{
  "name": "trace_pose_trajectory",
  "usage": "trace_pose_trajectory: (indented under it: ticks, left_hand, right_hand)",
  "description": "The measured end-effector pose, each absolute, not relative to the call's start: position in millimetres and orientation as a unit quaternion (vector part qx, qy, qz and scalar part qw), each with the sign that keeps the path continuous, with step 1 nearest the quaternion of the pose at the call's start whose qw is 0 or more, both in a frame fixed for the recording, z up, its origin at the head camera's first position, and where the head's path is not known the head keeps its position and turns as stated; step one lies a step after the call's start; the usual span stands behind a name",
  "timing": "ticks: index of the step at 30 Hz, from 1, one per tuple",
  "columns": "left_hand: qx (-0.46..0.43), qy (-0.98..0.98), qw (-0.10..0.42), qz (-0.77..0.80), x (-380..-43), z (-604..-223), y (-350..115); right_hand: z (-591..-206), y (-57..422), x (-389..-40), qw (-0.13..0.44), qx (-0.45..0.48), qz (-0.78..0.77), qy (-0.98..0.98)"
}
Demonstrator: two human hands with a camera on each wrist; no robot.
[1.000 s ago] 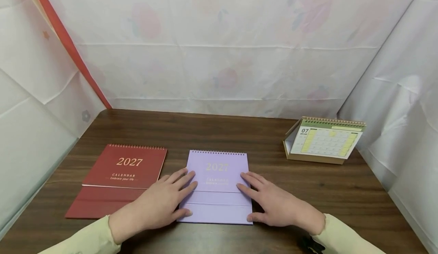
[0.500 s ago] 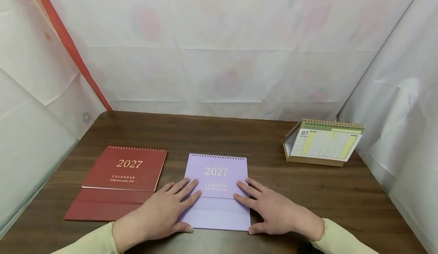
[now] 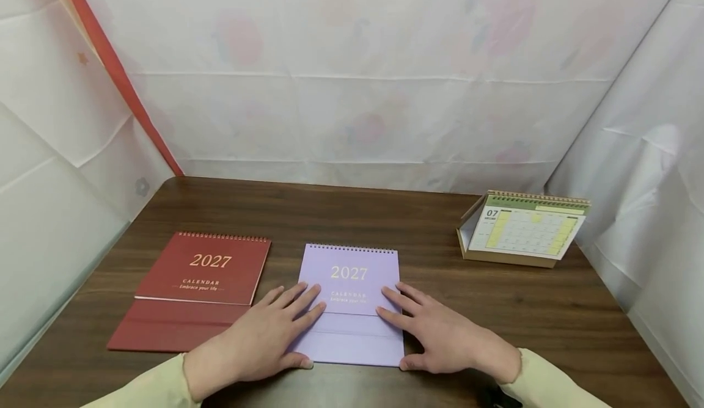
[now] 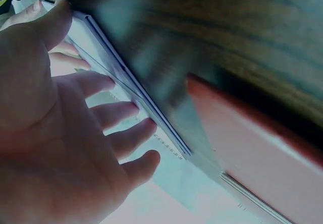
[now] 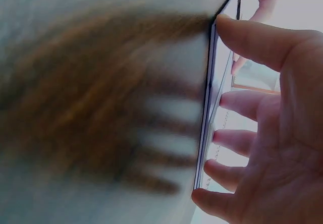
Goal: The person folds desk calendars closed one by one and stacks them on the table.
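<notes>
A lavender 2027 desk calendar (image 3: 357, 322), spiral-bound along its far edge, lies flat at the middle of the table. My left hand (image 3: 264, 335) rests on its left side with fingers spread, the thumb at the near left corner. On the opposite side my right hand (image 3: 445, 335) touches the right edge with straight fingers, its thumb at the near right corner. In the left wrist view the left fingertips (image 4: 147, 125) are on the calendar's edge. The right wrist view shows the right fingertips (image 5: 218, 135) along the other edge.
To the left lies a flat red 2027 calendar (image 3: 203, 280), close to the left hand. A green-topped desk calendar (image 3: 528, 231) stands propped as a tent at the back right of the dark wooden table (image 3: 352, 206). White patterned cloth (image 3: 352, 121) hangs behind and beside it.
The view shifts slightly. The lavender calendar sits a little nearer the person than a second ago, both hands staying at its sides. The other calendars keep their places.
</notes>
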State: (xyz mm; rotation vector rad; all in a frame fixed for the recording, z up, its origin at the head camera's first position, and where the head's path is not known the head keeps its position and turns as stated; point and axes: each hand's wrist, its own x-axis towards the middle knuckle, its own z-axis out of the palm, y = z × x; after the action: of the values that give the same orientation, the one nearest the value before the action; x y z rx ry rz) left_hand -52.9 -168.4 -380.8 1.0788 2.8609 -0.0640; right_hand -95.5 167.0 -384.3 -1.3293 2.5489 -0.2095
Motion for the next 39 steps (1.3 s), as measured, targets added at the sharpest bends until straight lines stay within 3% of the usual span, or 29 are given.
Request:
trace_pose_trajectory:
  ticks: [9,20,32,39]
  left_hand:
    - [0.325,0.945,0.007,0.027,-55,-378,-173]
    - [0.243,0.960,0.037,0.136,-58,-376,-177]
    - [0.062,0.920,0.048,0.384,-76,-372,-171]
    - [0.024,0.893,0.040,0.447,-83,-377,-171]
  right_hand:
    - [-388,175,-92,0.136,-0.406,-0.118,0.896]
    - [-386,176,-92,0.180,-0.365,-0.159,0.900]
    - [-386,175,-96,0.204,-0.363,-0.172,0.893]
    - [-386,177,-97,0.204,-0.360,-0.194,0.890]
